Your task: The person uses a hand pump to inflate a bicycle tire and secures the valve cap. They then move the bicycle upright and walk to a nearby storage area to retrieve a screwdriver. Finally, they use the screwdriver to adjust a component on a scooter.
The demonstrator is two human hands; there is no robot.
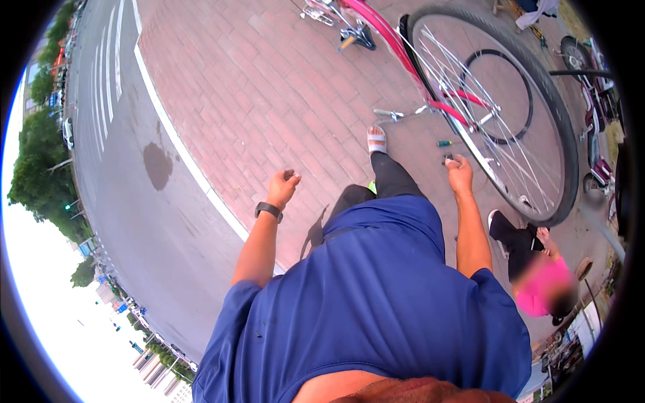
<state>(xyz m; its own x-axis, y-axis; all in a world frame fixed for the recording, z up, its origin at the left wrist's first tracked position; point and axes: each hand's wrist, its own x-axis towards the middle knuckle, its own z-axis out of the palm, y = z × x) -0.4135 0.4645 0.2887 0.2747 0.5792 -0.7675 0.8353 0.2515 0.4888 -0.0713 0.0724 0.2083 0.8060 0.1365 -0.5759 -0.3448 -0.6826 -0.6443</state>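
Observation:
My left hand (283,189), with a dark watch (269,211) on its wrist, hangs over the brick paving with its fingers curled in. A small pale spot shows at the fingertips; what it is I cannot make out. My right hand (460,176) pinches a small dark piece (449,160) of unclear kind, close to the wheel. To its right is a large spoked bicycle wheel (570,144) on a red bicycle frame (388,33). A green-handled tool (445,143), like a screwdriver, lies on the ground just beyond my right hand.
Behind the spokes lies a thin black ring (531,101). A crank arm and pedal (388,114) jut out near my sandalled foot (377,140). A person in pink (537,285) is at the lower right. Parked motorbikes (594,127) stand farther right; a road (134,221) runs along the left.

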